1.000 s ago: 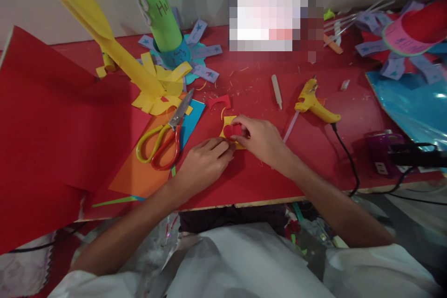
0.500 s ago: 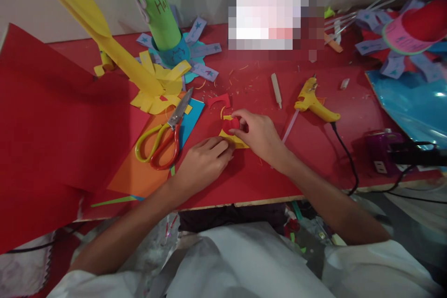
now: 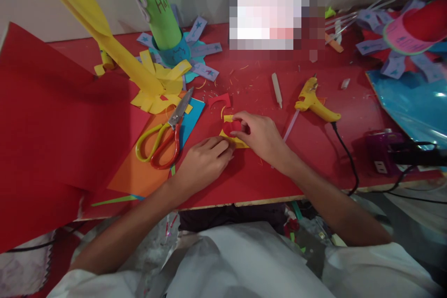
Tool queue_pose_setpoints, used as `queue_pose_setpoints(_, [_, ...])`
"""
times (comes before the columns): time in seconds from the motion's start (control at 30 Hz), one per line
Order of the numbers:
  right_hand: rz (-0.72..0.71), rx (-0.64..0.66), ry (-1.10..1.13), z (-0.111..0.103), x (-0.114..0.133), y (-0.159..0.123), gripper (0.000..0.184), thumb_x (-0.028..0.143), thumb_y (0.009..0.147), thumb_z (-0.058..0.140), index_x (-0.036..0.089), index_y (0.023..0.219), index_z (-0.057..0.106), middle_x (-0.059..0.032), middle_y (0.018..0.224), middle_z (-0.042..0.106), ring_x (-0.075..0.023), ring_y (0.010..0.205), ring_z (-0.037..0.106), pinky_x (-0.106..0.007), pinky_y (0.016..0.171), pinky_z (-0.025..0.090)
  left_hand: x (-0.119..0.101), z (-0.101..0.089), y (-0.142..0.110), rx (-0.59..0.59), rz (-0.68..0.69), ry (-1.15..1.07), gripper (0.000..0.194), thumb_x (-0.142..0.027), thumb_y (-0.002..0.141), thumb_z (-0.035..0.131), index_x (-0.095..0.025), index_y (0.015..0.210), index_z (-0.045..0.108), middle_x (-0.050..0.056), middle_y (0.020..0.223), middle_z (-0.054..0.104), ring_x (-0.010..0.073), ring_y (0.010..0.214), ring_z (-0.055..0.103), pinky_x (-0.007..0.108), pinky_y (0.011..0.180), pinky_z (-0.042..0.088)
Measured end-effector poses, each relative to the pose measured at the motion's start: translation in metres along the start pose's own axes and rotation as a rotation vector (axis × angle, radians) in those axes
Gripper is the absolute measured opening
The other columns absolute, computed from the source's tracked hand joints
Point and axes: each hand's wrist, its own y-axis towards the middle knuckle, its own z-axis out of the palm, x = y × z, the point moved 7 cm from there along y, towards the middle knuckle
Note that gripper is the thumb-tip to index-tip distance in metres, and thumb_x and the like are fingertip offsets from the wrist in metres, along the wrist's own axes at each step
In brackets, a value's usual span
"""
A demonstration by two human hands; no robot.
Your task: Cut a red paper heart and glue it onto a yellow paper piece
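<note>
My right hand [image 3: 260, 137] pinches a small red paper circle [image 3: 230, 128] between thumb and fingers. The circle lies over a piece of yellow paper [image 3: 240, 143] on the red table. My left hand [image 3: 209, 158] rests at the yellow paper's lower left edge, its fingers curled together and pressing on it; the fingertips are partly hidden. Just above is a red paper offcut [image 3: 220, 100] with a curved cut-out. Left of my hands, a pair of scissors [image 3: 176, 121] with yellow and red handles lies on orange paper [image 3: 139, 174].
A yellow glue gun [image 3: 316, 100] with a black cord lies to the right, near a whitish stick [image 3: 276, 90]. Yellow [image 3: 136, 72] and green [image 3: 157, 14] paper-tube crafts stand at back left. Large red sheets [image 3: 63, 139] cover the left; a purple box [image 3: 382, 149] sits right.
My right hand tilts the red circle slightly, laying it flatter over the yellow paper. My left hand stays in place.
</note>
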Motion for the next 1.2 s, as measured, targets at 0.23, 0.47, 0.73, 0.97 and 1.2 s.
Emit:
queue_pose_setpoints(0.23, [-0.033,0.017,-0.016,0.0031,0.0010,-0.0056,0.031,0.017,0.096,0.082,0.019,0.126,0.073,-0.0065,0.100,0.079,-0.0245,0.089,0.072,-0.035,0.078,0.046,-0.0017,-0.0048,0.0039,-0.058,0.024,0.016,0.017,-0.017,0.106,0.068,-0.012,0.119,0.076,0.005,0.107,0.078,0.0242,0.109,0.077,0.041,0.103,0.066])
queue_pose_setpoints(0.47, [-0.036,-0.009,-0.039,0.0032,0.0007,-0.0039,0.030,0.022,0.097,0.082,0.021,0.125,0.071,-0.0070,0.105,0.078,-0.0248,0.092,0.071,-0.035,0.078,0.046,-0.0012,-0.0047,0.0044,-0.044,0.021,0.029,0.019,-0.017,0.109,0.063,-0.013,0.121,0.078,0.006,0.110,0.079,0.0230,0.110,0.077,0.042,0.108,0.064])
queue_pose_setpoints(0.73, [-0.033,0.013,-0.042,0.0030,0.0008,-0.0047,0.030,0.023,0.099,0.078,0.022,0.127,0.068,-0.0070,0.102,0.077,-0.0260,0.093,0.072,-0.035,0.079,0.046,0.0001,-0.0012,0.0017,-0.043,-0.001,-0.002,0.018,-0.016,0.106,0.066,-0.013,0.118,0.078,0.010,0.114,0.077,0.0258,0.111,0.076,0.045,0.106,0.066])
queue_pose_setpoints(0.97, [-0.014,-0.004,-0.061,0.0020,0.0003,-0.0058,0.026,0.015,0.099,0.071,0.024,0.123,0.067,-0.0063,0.105,0.076,-0.0254,0.094,0.071,-0.034,0.077,0.045,0.0022,-0.0023,0.0002,-0.050,-0.017,0.002,0.018,-0.014,0.104,0.068,-0.014,0.117,0.079,0.015,0.132,0.074,0.0287,0.126,0.074,0.045,0.111,0.064])
queue_pose_setpoints(1.2, [-0.021,-0.006,-0.081,0.0021,0.0026,-0.0085,0.022,0.019,0.102,0.069,0.023,0.123,0.067,-0.0068,0.105,0.074,-0.0255,0.092,0.070,-0.036,0.076,0.044,0.0021,0.0015,-0.0019,-0.044,-0.001,-0.017,0.023,-0.014,0.106,0.066,-0.014,0.127,0.077,0.012,0.132,0.077,0.0275,0.127,0.075,0.047,0.116,0.063])
